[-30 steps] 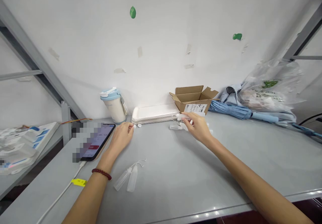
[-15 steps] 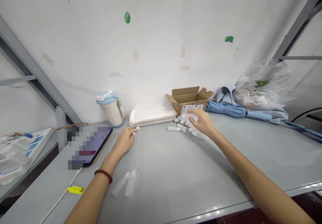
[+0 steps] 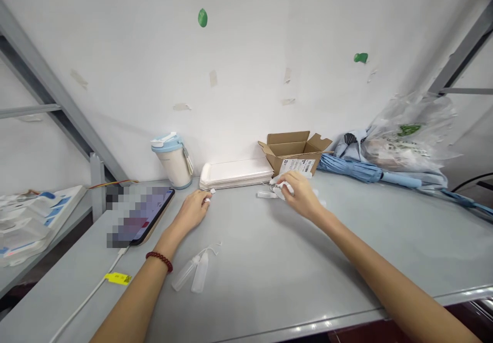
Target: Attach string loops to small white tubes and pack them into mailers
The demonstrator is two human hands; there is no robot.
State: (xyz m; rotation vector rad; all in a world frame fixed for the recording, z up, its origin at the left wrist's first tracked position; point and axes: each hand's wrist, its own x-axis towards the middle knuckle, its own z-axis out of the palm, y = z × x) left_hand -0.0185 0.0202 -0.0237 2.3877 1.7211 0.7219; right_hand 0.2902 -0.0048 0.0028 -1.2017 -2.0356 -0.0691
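Person at a grey desk (image 3: 269,261), both forearms reaching in from the near edge. Clock read from mid-desk, wall at twelve.

Left hand (image 3: 192,208): between ten and eleven, low over the desk, dark red bead bracelet (image 3: 159,261) at the wrist. Fingers bent, tips at two small white pieces (image 3: 213,191), just short of the white stack; cannot tell whether they are clamped on either.

Right hand (image 3: 302,195): between one and two, fingers curled down over a cluster of translucent vials (image 3: 265,194), thumb and forefinger near one another. The hand hides part of the cluster; I cannot tell whether the fingers have closed on a vial. One vial lies on its side at the cluster's nine o'clock.

Pair of loose vials (image 3: 200,272): toward eight, beside the left forearm, necks close together, thin white cords trailing toward their one o'clock.

Along the wall: lidded tumbler (image 3: 175,166) upright between ten and eleven; flat white stack (image 3: 236,172) at twelve; cardboard box (image 3: 298,150) at one, flaps open, right behind the cluster; folded blue umbrella (image 3: 348,168) at two, clear plastic bag (image 3: 408,145) behind it.

Phone (image 3: 154,220) toward ten, white cable (image 3: 90,297) running from its near end, yellow tag (image 3: 117,279) on it.
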